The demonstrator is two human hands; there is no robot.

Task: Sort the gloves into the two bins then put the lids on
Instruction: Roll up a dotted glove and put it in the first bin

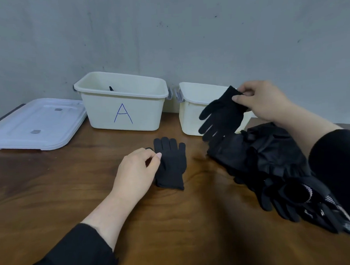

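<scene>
Your wooden table point(92, 196) carries bin A point(125, 106). Left of it lie the lids point(35, 124); right of it stands the second bin point(191, 111), with the glove pile point(272, 168) nearer you. Your right hand point(263, 102) pinches a black glove point(219, 118) by its cuff before that second bin. Your left hand point(135, 172), fingers curled, pinches the flat glove's point(171, 164) edge in front of bin A.

Left hand point(137, 170) sits low, fingers curled, thumb and forefinger pinched together, while the right hand point(263, 100) is raised, fingers and thumb pinching tight, both forearms bare past dark sleeves point(75, 255).
</scene>
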